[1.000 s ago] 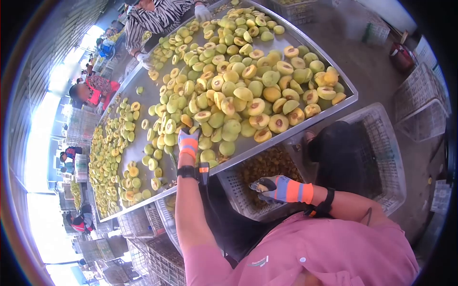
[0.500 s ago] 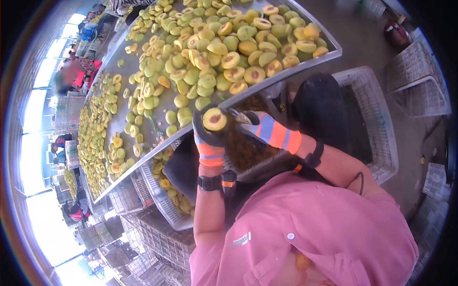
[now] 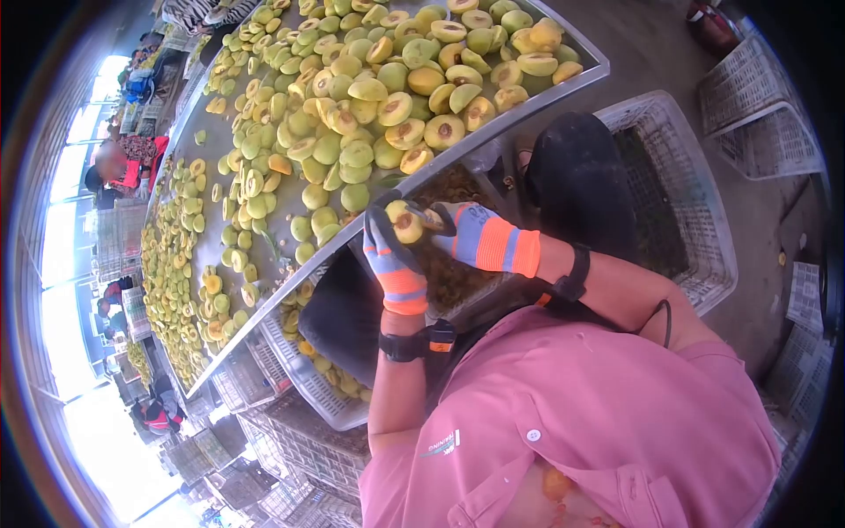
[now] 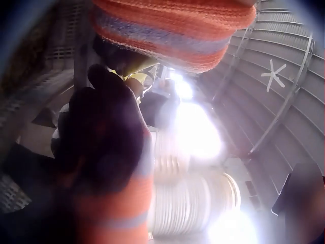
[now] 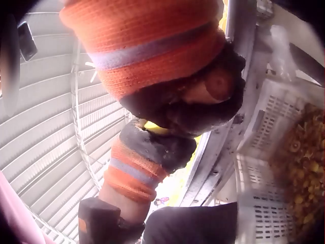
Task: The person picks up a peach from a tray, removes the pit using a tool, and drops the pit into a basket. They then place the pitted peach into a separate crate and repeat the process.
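Note:
My left hand (image 3: 393, 257), in a dark-palmed glove with orange and grey bands, holds a yellow-green peach half (image 3: 407, 225), its cut face up. Close against the fruit is my gloved right hand (image 3: 475, 234), its fingers curled round a small tool. The tool's round wooden handle (image 5: 217, 87) pokes out of the right fist in the right wrist view; its working end is hidden at the fruit. In the left wrist view, the dark glove covers most of the fruit. Both hands are just off the near edge of the metal table (image 3: 304, 271).
Many halved peaches (image 3: 352, 132) are heaped on the table. Below my hands sits a crate of brown scraps (image 5: 299, 173). A crate of fruit halves (image 3: 330, 378) stands by my left knee, and another white crate (image 3: 704, 220) stands right of my leg. Other workers are farther off.
My left hand has left the heap and come back over the table edge with a peach half. The right hand has risen from above the scrap crate to meet it, bringing the tool against the fruit.

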Available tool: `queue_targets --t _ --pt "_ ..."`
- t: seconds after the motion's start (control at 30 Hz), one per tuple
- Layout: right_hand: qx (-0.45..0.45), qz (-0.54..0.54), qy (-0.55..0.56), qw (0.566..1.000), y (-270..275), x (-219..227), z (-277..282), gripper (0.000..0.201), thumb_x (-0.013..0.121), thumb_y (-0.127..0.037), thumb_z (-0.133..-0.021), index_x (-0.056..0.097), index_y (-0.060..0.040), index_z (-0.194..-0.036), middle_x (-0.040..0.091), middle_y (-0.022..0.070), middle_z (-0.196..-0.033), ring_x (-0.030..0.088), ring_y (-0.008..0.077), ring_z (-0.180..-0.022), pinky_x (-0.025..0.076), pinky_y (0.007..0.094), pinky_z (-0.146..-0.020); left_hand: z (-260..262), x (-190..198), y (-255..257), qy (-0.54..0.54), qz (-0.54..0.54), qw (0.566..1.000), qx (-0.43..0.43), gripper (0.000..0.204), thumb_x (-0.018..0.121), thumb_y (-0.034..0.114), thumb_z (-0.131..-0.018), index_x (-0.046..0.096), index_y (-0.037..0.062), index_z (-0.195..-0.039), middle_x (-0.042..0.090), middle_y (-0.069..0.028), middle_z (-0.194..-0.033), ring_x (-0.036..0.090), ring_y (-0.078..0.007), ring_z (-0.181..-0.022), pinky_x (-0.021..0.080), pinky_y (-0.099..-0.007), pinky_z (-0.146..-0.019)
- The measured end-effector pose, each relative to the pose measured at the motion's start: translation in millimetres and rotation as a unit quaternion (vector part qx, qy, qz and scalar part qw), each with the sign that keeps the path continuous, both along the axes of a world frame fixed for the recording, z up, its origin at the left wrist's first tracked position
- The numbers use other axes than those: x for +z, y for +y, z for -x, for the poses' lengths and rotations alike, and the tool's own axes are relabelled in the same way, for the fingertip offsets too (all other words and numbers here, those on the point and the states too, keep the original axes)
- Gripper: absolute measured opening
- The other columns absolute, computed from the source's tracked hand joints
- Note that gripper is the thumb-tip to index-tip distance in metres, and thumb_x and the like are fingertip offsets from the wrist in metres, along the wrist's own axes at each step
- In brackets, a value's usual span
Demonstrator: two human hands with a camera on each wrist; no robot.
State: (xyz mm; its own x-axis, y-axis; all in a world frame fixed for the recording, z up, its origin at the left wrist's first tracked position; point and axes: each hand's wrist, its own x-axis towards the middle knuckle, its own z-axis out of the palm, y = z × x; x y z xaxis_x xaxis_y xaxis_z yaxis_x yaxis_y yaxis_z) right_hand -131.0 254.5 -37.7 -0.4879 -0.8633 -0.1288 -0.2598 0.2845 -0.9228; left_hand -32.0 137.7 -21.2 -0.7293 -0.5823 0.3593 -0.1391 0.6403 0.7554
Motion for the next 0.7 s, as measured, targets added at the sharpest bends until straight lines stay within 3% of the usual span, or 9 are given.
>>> queue_targets --t 0.1,0.13,0.17,0.27,0.37,0.47,0.5,0.6,0.7 --pt "-0.001 0.07 -0.027 0.997 -1.4 -4.0 -2.8 0.03 0.063 -0.019 -0.082 0.063 -0.0031 -0.108 0.068 0.0214 -0.1 0.063 0.0404 -0.096 0.05 0.042 -0.083 0.5 -37.2 -5.6 0.12 -0.274 0.954 0.029 0.027 0.054 0.01 -0.093 0.057 -0.0023 -0.117 0.063 -0.0078 -0.107 0.059 -0.0157 -0.094 0.05 -0.0294 -0.081" --pt "-0.001 0.113 -0.041 0.993 -3.0 -6.9 -4.3 0.029 0.063 -0.017 -0.082 0.063 -0.0032 -0.108 0.068 0.0213 -0.1 0.063 0.0403 -0.096 0.05 0.0417 -0.083 1.8 -36.0 -6.7 0.105 -0.237 0.965 0.037 0.028 0.045 0.016 -0.103 0.057 -0.003 -0.12 0.062 -0.005 -0.107 0.055 -0.0116 -0.095 0.048 -0.0271 -0.083" --pt "0.002 0.132 -0.064 0.989 -8.5 -19.6 -6.8 0.029 0.061 -0.013 -0.081 0.064 -0.0036 -0.109 0.068 0.0207 -0.1 0.064 0.0397 -0.096 0.05 0.0413 -0.083 2.1 -34.9 -3.0 0.144 -0.368 0.917 0.049 0.029 0.046 0.017 -0.103 0.056 -0.0033 -0.121 0.061 -0.004 -0.107 0.054 -0.0109 -0.096 0.047 -0.0268 -0.083" --pt "0.006 0.105 -0.063 0.992 -6.4 -22.3 -12.2 0.028 0.063 -0.013 -0.082 0.065 -0.0041 -0.108 0.07 0.0181 -0.098 0.066 0.033 -0.09 0.05 0.0394 -0.08 4.7 -24.1 10.1 0.123 -0.276 0.949 0.086 0.029 0.047 0.017 -0.102 0.06 -0.0032 -0.118 0.065 -0.0064 -0.103 0.06 -0.0137 -0.09 0.05 -0.0299 -0.08" --pt "0.043 0.057 -0.18 0.981 -2.5 -14.5 -10.6 0.025 0.066 -0.014 -0.082 0.067 -0.004 -0.105 0.071 0.0087 -0.091 0.063 0.0177 -0.083 0.05 0.0348 -0.075 -3.8 -37.0 3.2 0.093 -0.264 0.959 0.037 0.025 0.049 0.01 -0.098 0.061 -0.0034 -0.115 0.065 -0.0091 -0.101 0.061 -0.019 -0.088 0.05 -0.0324 -0.079" --pt "0.075 0.061 -0.286 0.953 1.3 -6.6 -1.8 0.023 0.069 -0.015 -0.084 0.068 -0.0041 -0.104 0.068 -0.0001 -0.088 0.053 0.0072 -0.083 0.048 0.0308 -0.073 -1.9 4.2 -3.8 0.026 0.034 0.998 -0.04 0.026 0.05 0.005 -0.091 0.063 -0.0025 -0.112 0.064 -0.0135 -0.098 0.062 -0.0266 -0.086 0.05 -0.0334 -0.078" --pt "0.096 0.042 -0.299 0.949 4.8 -0.1 3.9 0.022 0.069 -0.015 -0.084 0.068 -0.004 -0.104 0.067 -0.0011 -0.087 0.052 0.0064 -0.083 0.047 0.0301 -0.073 0.2 16.5 -8.3 0.037 0.031 0.996 -0.08 0.026 0.054 0.001 -0.083 0.064 -0.0013 -0.107 0.063 -0.0171 -0.097 0.063 -0.0316 -0.085 0.051 -0.0344 -0.078" --pt "0.14 0.026 -0.317 0.938 10.6 6.4 14.4 0.022 0.068 -0.015 -0.086 0.068 -0.0039 -0.104 0.066 -0.0028 -0.086 0.051 0.0049 -0.082 0.047 0.0287 -0.072 -4.9 36.2 -10.5 0.012 0.082 0.988 -0.132 0.026 0.056 -0.004 -0.081 0.064 -0.0005 -0.106 0.064 -0.0157 -0.097 0.065 -0.0305 -0.084 0.052 -0.0352 -0.075" --pt "0.119 0.073 -0.293 0.946 7.3 -1.0 -1.9 0.021 0.068 -0.014 -0.085 0.068 -0.0047 -0.103 0.067 -0.0016 -0.084 0.051 0.006 -0.078 0.047 0.0292 -0.069 -10.7 23.0 -11.0 0.011 0.059 0.994 -0.093 0.03 0.061 -0.005 -0.076 0.065 0.0016 -0.105 0.065 -0.016 -0.094 0.066 -0.034 -0.081 0.053 -0.0364 -0.071"
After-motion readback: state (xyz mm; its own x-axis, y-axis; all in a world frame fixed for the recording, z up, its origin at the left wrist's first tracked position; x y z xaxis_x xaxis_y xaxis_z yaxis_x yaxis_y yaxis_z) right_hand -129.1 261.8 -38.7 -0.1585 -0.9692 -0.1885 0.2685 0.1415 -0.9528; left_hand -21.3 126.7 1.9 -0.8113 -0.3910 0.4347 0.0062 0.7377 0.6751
